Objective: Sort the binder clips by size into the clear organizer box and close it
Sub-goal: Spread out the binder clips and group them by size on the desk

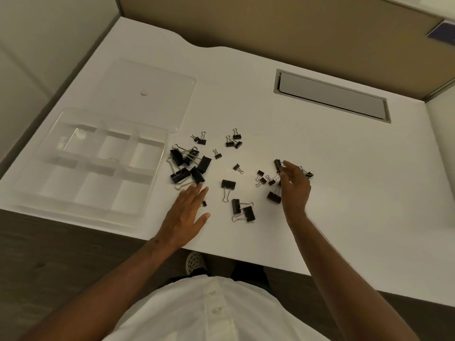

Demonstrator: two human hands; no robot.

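The clear organizer box [73,215] lies open at the left of the white desk, its divided compartments holding no clips, its lid [157,77] folded back behind it. Black binder clips are scattered mid-desk: a pile of large clips [181,175] beside the box, medium clips [242,210] near the front, and small clips [234,141] further back. My left hand [187,212] rests flat with fingers spread, its tips touching the large pile, and it partly covers one small clip [203,203]. My right hand [295,188] curls over a cluster of small and medium clips [273,196]. Whether it grips any is unclear.
A recessed grey cable hatch [332,96] sits in the desk at the back right. Tan partition panels [270,25] close off the back and sides. The desk's front edge runs just below my forearms, with my shoe [195,263] on the floor beneath.
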